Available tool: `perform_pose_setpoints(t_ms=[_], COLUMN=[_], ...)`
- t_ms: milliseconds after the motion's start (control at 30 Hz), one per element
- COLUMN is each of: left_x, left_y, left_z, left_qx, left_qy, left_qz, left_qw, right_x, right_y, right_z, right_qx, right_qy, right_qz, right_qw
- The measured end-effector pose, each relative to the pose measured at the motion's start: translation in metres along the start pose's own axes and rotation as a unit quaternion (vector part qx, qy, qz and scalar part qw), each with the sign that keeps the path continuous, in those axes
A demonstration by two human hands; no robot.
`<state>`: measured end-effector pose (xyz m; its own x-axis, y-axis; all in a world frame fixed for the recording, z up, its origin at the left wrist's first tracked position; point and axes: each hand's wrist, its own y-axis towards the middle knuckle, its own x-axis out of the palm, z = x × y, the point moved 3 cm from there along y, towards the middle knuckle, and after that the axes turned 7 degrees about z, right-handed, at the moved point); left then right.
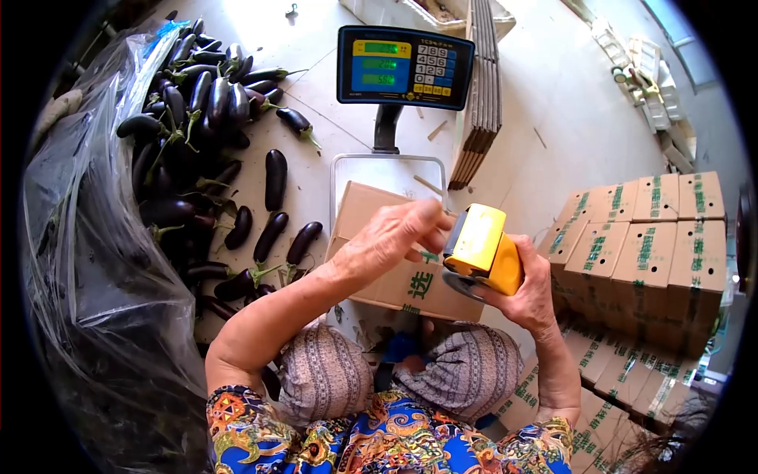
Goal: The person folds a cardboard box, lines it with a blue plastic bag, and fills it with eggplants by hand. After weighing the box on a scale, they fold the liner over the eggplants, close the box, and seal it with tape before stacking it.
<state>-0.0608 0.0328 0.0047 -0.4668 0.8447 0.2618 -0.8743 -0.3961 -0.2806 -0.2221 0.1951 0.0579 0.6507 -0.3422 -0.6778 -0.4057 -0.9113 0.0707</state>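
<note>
My right hand [530, 286] grips a yellow tape dispenser [482, 241] above a cardboard box [387, 283]. The dispenser has a dark front edge, and part of a roll shows beneath it. My left hand [399, 235] is at that front edge with its fingers curled; whether a tape end lies between them is hidden. Closed and printed with green characters, the box sits at an angle on the metal platform [341, 167] of a weighing scale. The scale's display [404, 67] stands upright behind it, lit with green digits.
A large heap of eggplants [209, 103] lies at left, partly beside clear plastic sheeting [95, 205], with several loose eggplants [275, 180] near the scale. Flattened cardboard [479, 95] stands behind the scale. Stacked boxes [643, 253] rise at right, with more boxes [624, 367] lower down.
</note>
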Motion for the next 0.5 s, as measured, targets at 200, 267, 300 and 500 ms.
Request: perform_pose_setpoints(t_ms=[200,267,300,500], left_x=[-0.013,-0.020,-0.022,-0.025], left_y=[-0.005,-0.005,-0.008,-0.012], left_z=[-0.022,-0.028,-0.027,-0.028], left_qx=[-0.048,-0.084,-0.063,-0.029], left_qy=[-0.099,-0.216,-0.259,-0.131], left_qz=[0.003,-0.039,-0.045,0.053], left_qw=[0.994,0.972,0.963,0.990], right_x=[0.017,0.020,0.022,0.034], right_y=[0.006,0.008,0.009,0.015], right_z=[-0.008,-0.009,-0.010,-0.015], right_qx=[-0.022,-0.025,-0.026,-0.044], right_qy=[-0.030,-0.030,-0.029,-0.052], right_qz=[-0.025,-0.034,-0.039,-0.046], right_qw=[0.999,0.999,0.998,0.997])
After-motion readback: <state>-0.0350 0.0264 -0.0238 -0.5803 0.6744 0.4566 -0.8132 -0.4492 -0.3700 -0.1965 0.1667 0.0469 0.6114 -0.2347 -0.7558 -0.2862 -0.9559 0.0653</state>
